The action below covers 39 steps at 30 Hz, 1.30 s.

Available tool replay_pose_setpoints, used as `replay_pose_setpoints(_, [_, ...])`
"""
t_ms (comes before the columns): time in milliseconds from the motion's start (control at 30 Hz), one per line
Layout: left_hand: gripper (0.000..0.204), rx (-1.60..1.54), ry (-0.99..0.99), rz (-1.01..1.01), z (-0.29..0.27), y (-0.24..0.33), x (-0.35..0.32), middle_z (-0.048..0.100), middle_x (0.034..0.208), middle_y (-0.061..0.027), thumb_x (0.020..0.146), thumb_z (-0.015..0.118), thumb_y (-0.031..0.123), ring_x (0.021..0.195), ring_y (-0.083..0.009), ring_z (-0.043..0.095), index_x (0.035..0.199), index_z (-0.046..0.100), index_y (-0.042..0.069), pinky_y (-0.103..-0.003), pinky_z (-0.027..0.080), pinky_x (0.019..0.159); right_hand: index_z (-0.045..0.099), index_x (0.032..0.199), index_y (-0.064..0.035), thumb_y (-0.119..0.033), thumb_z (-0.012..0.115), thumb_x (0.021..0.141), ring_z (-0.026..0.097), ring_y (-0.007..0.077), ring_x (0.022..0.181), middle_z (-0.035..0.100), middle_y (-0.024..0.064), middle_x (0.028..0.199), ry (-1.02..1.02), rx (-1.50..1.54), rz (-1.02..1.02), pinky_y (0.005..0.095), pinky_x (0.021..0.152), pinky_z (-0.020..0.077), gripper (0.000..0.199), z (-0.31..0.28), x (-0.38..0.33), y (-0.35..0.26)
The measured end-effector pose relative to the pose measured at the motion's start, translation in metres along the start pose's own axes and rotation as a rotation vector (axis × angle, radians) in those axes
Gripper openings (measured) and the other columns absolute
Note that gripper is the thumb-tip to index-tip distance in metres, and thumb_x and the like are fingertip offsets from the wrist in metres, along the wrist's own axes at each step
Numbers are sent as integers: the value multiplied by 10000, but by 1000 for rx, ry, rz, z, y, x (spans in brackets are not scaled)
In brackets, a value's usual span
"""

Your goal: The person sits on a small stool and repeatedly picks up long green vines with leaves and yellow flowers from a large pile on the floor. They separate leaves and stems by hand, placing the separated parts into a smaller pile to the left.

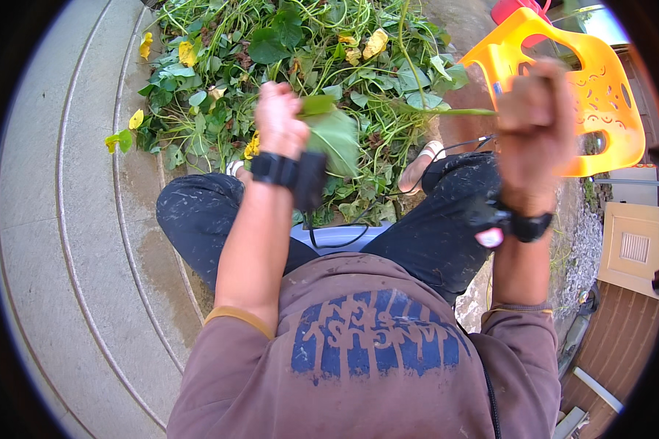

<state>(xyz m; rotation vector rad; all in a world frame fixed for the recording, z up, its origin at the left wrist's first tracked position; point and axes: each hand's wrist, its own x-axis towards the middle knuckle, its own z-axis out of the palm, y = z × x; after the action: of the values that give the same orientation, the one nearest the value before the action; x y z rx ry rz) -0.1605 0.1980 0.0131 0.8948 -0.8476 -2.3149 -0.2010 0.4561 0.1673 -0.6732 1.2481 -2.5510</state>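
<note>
Near vines [220, 110], right fingers [529, 102] clamped on stem [465, 112]; left fingers [285, 104] by leaf [337, 143], grip unclear.

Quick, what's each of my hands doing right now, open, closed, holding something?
Left hand: closed, apparently holding a green leaf.
Right hand: closed, blurred, apparently gripping a green stem.

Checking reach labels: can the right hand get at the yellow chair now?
Probably yes: the right hand shows against the yellow chair, nothing visible between, but it seems to hold a stem; depth is unclear.
</note>
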Motion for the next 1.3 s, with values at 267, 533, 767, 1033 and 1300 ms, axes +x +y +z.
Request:
replay_pose_setpoints(267, [155,219,44,76,-93,12,38,539,687,-61,815,543,141,601,-192,546,872,549,-3,-301,489,649,496,768,-2,-66,447,857,254,81,488,290,-25,564,87,-348,-514,255,481,211,120,-112,-45,-230])
replay_pose_setpoints(533, [207,594,-280,-41,-116,5,44,596,819,-60,902,513,214,773,-141,561,941,564,17,-266,432,763,444,1186,-6,-358,379,937,518,188,900,513,96,1128,1238,-822,-506,332,794,429,436,-281,-184,-358])
replay_pose_setpoints(767, [222,905,-336,-47,-103,7,28,580,822,-19,920,488,249,757,-113,530,1008,554,57,-246,431,703,363,1221,44,-269,475,889,523,297,1019,527,214,1113,1377,-366,-30,390,847,453,470,-268,-185,-221])
replay_pose_setpoints(1033, [177,1164,-295,193,-72,5,25,460,745,36,877,553,226,682,-52,403,920,527,56,-214,350,572,469,1156,44,-211,438,919,556,251,1032,546,172,1161,218,397,412,349,872,459,350,-120,-29,-64])
replay_pose_setpoints(1300, [191,1399,-432,65,-63,-63,31,539,658,9,857,559,210,585,-62,465,928,617,42,-231,390,509,534,882,-23,-169,532,854,598,183,702,605,97,834,563,86,726,315,619,524,149,-128,70,89])
